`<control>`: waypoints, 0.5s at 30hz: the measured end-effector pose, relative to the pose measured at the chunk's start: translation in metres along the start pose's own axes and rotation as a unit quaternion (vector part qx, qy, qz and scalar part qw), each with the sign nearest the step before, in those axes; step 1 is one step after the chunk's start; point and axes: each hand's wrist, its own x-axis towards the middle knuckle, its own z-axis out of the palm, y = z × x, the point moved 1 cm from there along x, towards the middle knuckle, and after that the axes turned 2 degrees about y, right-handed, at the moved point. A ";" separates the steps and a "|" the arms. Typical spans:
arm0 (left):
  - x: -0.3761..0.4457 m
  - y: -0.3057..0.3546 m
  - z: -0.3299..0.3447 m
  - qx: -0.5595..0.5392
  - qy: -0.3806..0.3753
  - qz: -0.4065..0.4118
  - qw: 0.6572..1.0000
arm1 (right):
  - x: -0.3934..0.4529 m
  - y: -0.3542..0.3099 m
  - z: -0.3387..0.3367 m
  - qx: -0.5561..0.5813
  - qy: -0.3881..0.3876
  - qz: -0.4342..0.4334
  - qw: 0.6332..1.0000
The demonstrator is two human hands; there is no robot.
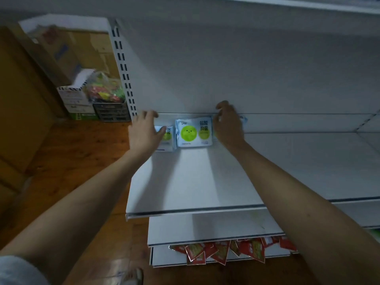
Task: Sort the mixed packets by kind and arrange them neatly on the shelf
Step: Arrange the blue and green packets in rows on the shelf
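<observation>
**A:** only one view to go on, the head cam. Both arms reach to the back of the white shelf (195,182). Three white-and-green packets stand in a row against the back panel around 12 o'clock: the middle packet (194,132) faces out in full, the left packet (167,138) is half hidden, and the right packet (243,120) only shows a blue-white corner

**B:** what are the hands doing?

**A:** left hand (144,132) lies over the left packet, thumb against its face, fingers curled over the top edge. Looks like a loose hold, can't tell how firm. Right hand (227,126) has its fingers bent round the right packet, pinching it at the top

**B:** and the rest of the mix?

**A:** red packets (224,250) are heaped in a mess on a lower shelf at 6 o'clock, untouched, so my guess is the sorting is barely started

**B:** what could go wrong?

**A:** the packets are thin and standing on edge, touching each other. If both hands squeeze inward or let go unevenly, the middle one probably tips forward and takes the row down. Also the right one is mostly hidden by the hand, so it could end up crooked or back to front unnoticed
</observation>
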 end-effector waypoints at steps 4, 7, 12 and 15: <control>-0.008 -0.039 -0.001 -0.001 -0.110 -0.208 0.972 | -0.034 -0.047 0.039 0.025 -0.239 -0.014 0.971; -0.011 -0.053 0.005 -0.092 -0.181 -0.248 0.947 | -0.063 -0.069 0.065 -0.043 -0.329 0.000 0.943; -0.018 -0.057 -0.001 -0.148 -0.155 -0.216 0.952 | -0.085 -0.080 0.090 -0.008 -0.282 0.047 0.958; -0.024 -0.059 -0.005 -0.169 -0.126 -0.210 0.955 | -0.084 -0.077 0.095 0.049 -0.253 0.080 0.963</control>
